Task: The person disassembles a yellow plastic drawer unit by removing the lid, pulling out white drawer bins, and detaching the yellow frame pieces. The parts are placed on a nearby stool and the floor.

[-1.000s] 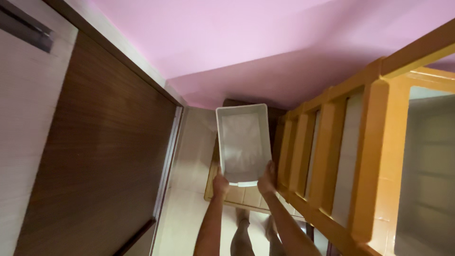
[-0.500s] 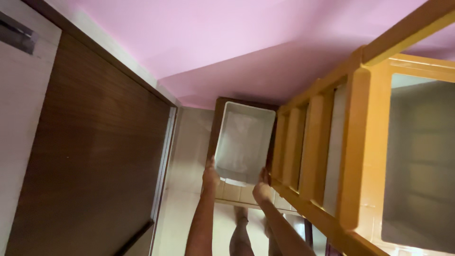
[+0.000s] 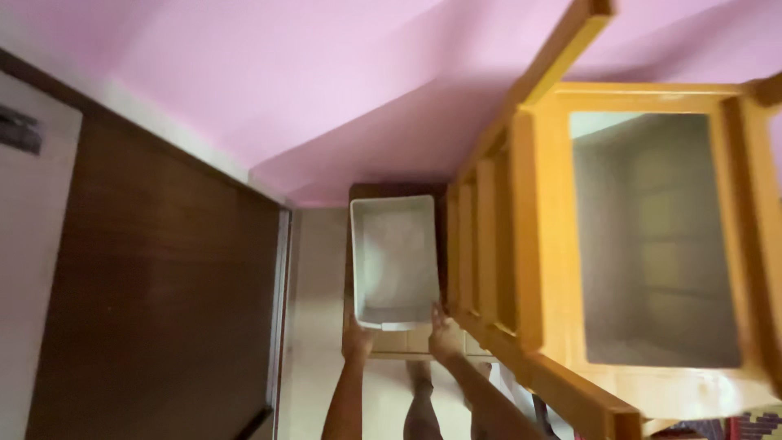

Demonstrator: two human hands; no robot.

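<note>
Both hands have sunk toward the floor beside the yellow frame (image 3: 521, 244); left hand (image 3: 357, 341) and right hand (image 3: 445, 336) clasp the white tub (image 3: 395, 261) by its near rim; lower now, it hangs left of the frame, long axis running away toward the pink wall (image 3: 326, 81), open side up.

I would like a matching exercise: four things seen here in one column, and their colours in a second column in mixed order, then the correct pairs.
Things:
1. bin held by left hand and right hand
2. wall
3. door
4. frame

Colours:
A. dark brown
B. orange-yellow
C. white
D. pink

Pairs: 1-C, 2-D, 3-A, 4-B
</note>
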